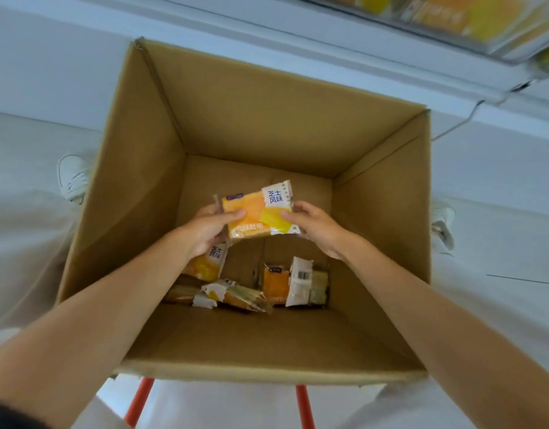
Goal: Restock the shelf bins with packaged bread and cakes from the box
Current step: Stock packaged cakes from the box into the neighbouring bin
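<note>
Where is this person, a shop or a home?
Probably a shop: a cardboard box holds wrapped bread packets, the left hand and right hand hold a yellow packet, and a shelf bin above shows similar packs.

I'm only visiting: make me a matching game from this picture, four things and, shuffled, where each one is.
Things:
1 yellow packet
2 barcode packet
3 orange legs
4 white shoe

Places:
a outside the box, beside its wall
b held between left hand and right hand
c lying on the box bottom
d below the box's near edge

Pairs: 1-b, 2-c, 3-d, 4-a
</note>
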{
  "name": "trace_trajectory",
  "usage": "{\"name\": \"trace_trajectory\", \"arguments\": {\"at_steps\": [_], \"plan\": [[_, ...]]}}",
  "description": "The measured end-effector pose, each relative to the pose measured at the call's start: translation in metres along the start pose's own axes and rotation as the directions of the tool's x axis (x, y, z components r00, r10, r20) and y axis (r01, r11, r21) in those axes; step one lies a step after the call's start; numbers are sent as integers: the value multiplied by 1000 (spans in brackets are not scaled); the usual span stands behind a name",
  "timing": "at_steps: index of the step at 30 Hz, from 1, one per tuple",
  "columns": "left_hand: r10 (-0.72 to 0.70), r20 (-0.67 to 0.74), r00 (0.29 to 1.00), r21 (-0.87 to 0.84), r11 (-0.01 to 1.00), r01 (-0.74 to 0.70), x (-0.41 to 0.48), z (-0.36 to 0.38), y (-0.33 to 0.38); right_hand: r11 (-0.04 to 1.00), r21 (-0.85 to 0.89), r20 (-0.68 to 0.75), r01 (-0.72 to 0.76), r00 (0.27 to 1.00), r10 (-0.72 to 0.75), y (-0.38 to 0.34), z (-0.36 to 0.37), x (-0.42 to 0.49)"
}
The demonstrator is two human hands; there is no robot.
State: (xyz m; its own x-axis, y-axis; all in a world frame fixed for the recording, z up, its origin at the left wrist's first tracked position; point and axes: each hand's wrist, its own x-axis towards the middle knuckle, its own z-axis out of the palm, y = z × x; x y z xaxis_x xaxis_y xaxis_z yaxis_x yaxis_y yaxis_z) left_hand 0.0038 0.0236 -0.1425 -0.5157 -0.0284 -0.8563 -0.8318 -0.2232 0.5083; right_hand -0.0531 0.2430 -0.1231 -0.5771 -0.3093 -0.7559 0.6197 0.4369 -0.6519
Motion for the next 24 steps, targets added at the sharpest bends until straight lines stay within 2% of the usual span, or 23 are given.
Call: {"name": "trace_trajectory", "arguments": {"at_steps": [2,3,5,8,10,13,16,19,20,22,23,24], "plan": [[31,-89,996,-28,999,-33,1,-5,2,969,-234,-32,-81,997,75,21,-8,-5],[32,-112,993,-35,999,-36,1,-9,2,907,-402,-33,-126,992,123,34,-10,-3],[15,-125,992,-58,998,-22,4,-18,-1,715,-673,-20,-187,972,235,57,-8,0],[3,-117,993,-67,998,-10,4,-27,-7,467,-873,-12,-145,961,276,80,-4,8],[-10,-96,995,-85,996,2,4,-30,-9,378,-918,-18,-119,965,260,82,-7,14],[-10,-88,996,-76,997,3,5,-31,-7,484,-873,19,-67,985,170,60,-11,20],[6,-115,993,-78,997,-15,2,-29,-2,566,-823,31,43,999,-31,17,-15,14],[20,-160,987,-112,993,-38,-4,-27,9,639,-755,-8,146,973,-231,-20,-14,10],[16,-155,988,-139,990,-38,-7,-26,13,659,-729,-62,186,940,-334,-32,-10,6],[10,-81,997,-206,978,-26,-13,-22,23,596,-755,-158,273,806,-570,-52,2,-2],[23,0,1000,-251,968,-22,-17,-19,30,549,-769,-152,327,741,-654,-60,11,-7],[50,95,994,-292,956,-20,-21,-14,37,496,-770,-77,402,713,-697,-66,21,-12]]}}
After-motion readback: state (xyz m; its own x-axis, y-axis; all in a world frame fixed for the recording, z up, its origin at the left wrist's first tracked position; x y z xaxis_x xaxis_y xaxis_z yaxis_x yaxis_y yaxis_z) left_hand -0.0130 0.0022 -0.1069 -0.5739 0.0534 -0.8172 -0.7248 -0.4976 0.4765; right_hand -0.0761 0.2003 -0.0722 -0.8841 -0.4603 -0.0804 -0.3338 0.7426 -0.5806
